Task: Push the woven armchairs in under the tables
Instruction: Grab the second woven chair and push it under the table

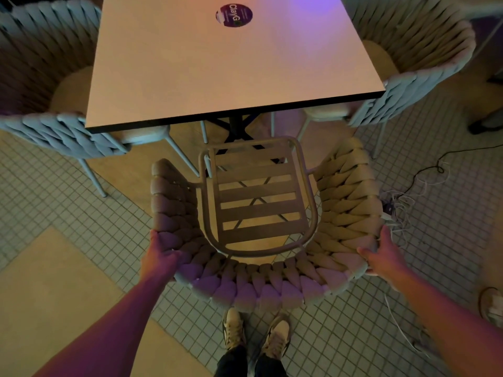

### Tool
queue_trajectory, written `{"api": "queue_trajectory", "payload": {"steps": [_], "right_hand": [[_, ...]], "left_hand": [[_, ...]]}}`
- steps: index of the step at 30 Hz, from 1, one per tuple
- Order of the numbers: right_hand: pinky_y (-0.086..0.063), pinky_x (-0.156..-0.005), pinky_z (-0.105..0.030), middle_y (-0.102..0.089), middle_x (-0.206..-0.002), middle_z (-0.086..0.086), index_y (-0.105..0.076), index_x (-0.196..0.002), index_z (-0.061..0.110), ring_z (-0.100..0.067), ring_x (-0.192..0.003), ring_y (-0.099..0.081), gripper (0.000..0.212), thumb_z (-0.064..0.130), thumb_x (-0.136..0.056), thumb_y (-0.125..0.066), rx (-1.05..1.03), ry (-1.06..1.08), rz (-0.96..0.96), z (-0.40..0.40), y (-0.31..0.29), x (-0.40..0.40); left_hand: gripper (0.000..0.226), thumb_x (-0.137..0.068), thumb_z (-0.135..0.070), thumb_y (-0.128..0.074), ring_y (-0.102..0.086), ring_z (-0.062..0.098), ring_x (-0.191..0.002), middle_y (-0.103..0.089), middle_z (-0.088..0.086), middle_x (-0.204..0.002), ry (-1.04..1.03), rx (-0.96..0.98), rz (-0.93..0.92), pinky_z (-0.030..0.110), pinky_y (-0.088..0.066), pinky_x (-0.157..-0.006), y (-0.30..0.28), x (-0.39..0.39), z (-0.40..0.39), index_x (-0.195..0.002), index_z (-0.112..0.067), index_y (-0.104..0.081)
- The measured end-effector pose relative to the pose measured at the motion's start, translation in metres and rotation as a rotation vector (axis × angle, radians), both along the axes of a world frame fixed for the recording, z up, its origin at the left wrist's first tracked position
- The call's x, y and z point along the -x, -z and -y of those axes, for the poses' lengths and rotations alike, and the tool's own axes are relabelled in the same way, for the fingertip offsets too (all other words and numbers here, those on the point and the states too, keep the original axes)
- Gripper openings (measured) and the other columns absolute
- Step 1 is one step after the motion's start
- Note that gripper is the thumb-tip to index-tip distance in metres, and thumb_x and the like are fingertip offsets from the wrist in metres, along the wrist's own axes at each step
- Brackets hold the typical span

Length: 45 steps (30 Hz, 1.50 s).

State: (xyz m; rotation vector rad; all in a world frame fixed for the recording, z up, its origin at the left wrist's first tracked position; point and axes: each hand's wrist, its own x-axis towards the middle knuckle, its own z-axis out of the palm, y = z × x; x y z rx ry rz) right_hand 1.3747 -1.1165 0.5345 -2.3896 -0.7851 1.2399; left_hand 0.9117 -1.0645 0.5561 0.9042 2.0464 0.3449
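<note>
A woven armchair (340, 197) with a slatted seat and no cushion stands right in front of me, its open front facing the square table (212, 74). The seat's front edge sits just short of the table's near edge. My left hand (159, 257) grips the left rear curve of the woven backrest. My right hand (383, 254) grips the right rear curve. Two more woven armchairs, one on the left (46, 61) and one on the right (413, 58), sit with their seats partly under the table's sides.
A round purple sticker (234, 15) lies on the tabletop. The table's dark cross base (234, 129) stands under it. Cables and a power strip (394, 205) lie on the tiled floor to the right. My two shoes (255, 333) stand behind the chair.
</note>
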Motion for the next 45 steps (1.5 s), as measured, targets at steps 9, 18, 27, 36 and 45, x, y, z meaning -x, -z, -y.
{"api": "queue_trajectory", "payload": {"steps": [9, 18, 27, 36, 45], "right_hand": [[-0.056, -0.078, -0.06, -0.031, -0.154, -0.017, 0.002, -0.154, 0.033, -0.045, -0.122, -0.051, 0.098, 0.015, -0.087, -0.068, 0.041, -0.031, 0.04, 0.003, 0.002, 0.004], [-0.053, -0.087, -0.06, -0.039, -0.148, -0.022, 0.002, -0.154, 0.032, -0.045, -0.119, -0.053, 0.1, 0.016, -0.084, -0.069, 0.068, 0.007, 0.079, 0.0, 0.004, 0.008], [-0.055, -0.081, -0.06, -0.04, -0.148, -0.022, 0.002, -0.154, 0.031, -0.044, -0.12, -0.054, 0.098, 0.015, -0.086, -0.067, 0.063, -0.01, 0.073, -0.002, 0.006, 0.002], [-0.056, -0.079, -0.06, -0.038, -0.149, -0.019, 0.005, -0.153, 0.036, -0.044, -0.118, -0.054, 0.1, 0.012, -0.087, -0.066, 0.072, 0.03, 0.03, -0.001, 0.004, -0.003], [-0.054, -0.078, -0.037, -0.06, -0.126, -0.009, -0.036, -0.145, 0.02, -0.023, -0.091, -0.059, 0.061, 0.036, -0.091, -0.058, 0.049, -0.04, 0.065, -0.011, -0.012, -0.016]], "left_hand": [[0.092, -0.072, -0.017, -0.067, -0.063, 0.044, -0.09, -0.054, 0.018, -0.12, 0.005, 0.009, -0.015, 0.057, -0.059, -0.06, 0.003, 0.008, 0.002, -0.147, -0.039, -0.019], [0.073, -0.079, -0.007, -0.066, -0.061, 0.044, -0.089, -0.05, 0.019, -0.123, 0.002, 0.054, 0.029, 0.053, -0.058, -0.051, 0.005, 0.013, -0.003, -0.139, -0.026, -0.03], [0.072, -0.081, -0.007, -0.064, -0.062, 0.042, -0.095, -0.054, 0.018, -0.126, -0.001, 0.018, 0.049, 0.048, -0.059, -0.05, 0.01, 0.012, 0.004, -0.142, -0.023, -0.031], [0.074, -0.081, -0.011, -0.066, -0.064, 0.042, -0.089, -0.058, 0.018, -0.12, -0.002, 0.038, 0.053, 0.054, -0.059, -0.056, 0.005, 0.007, 0.015, -0.142, -0.026, -0.028], [0.043, -0.078, -0.022, -0.068, -0.055, 0.045, -0.105, -0.063, 0.028, -0.112, 0.299, 0.099, -0.33, 0.048, -0.048, -0.088, -0.008, -0.01, -0.023, -0.119, -0.011, -0.062]]}}
